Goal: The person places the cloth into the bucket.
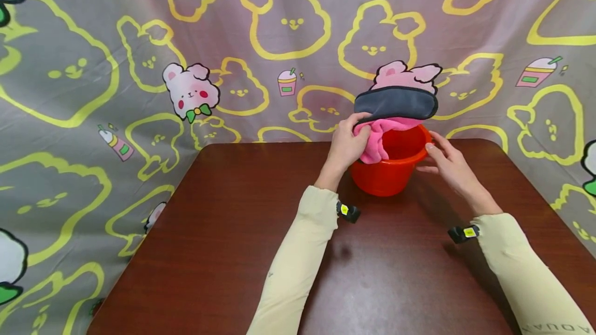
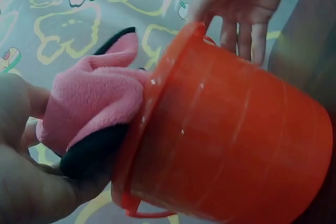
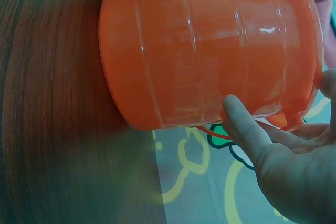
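Note:
A red plastic bucket (image 1: 384,179) stands toward the back right of the table. At its left rim, my left hand (image 1: 346,143) grips a cloth (image 1: 396,103) that is pink and fluffy on one face and dark grey with a black edge on the other. Part of the cloth hangs over the bucket's mouth, its dark face turned up. My right hand (image 1: 453,169) holds the bucket's right rim, thumb at the rim and fingers along the outside. In the left wrist view, the pink cloth (image 2: 97,95) bunches against the bucket's rim. The bucket's inside is partly hidden.
The brown wooden table (image 1: 223,252) extends to the left and front of the bucket. A grey curtain (image 1: 288,25) with yellow cartoon outlines hangs behind the table and along its sides. A thin red handle (image 3: 215,134) shows beside the bucket.

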Action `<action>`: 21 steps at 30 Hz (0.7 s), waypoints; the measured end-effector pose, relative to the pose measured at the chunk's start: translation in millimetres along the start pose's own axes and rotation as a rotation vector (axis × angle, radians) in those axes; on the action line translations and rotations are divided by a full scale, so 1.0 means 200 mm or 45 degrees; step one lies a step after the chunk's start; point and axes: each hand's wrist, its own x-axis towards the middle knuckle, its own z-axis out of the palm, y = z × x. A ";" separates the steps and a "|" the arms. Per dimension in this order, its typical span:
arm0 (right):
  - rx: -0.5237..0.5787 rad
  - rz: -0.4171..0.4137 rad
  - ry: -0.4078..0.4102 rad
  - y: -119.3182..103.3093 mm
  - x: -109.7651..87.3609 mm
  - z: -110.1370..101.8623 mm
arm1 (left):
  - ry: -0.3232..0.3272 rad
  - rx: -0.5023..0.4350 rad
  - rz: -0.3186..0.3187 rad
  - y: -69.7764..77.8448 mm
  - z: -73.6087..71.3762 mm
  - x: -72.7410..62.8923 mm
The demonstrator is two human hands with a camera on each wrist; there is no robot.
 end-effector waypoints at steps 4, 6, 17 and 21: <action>-0.044 0.006 -0.009 0.00 0.00 0.00 | -0.101 0.114 -0.042 -0.01 -0.03 -0.01; -0.043 0.008 -0.012 -0.01 0.00 0.00 | -0.167 0.171 -0.038 0.00 -0.05 -0.02; -0.018 0.002 -0.019 -0.01 0.02 0.02 | -0.395 0.218 -0.063 -0.01 -0.21 -0.06; -0.038 -0.004 -0.019 -0.01 0.02 0.01 | -0.442 0.237 -0.003 -0.02 -0.25 -0.07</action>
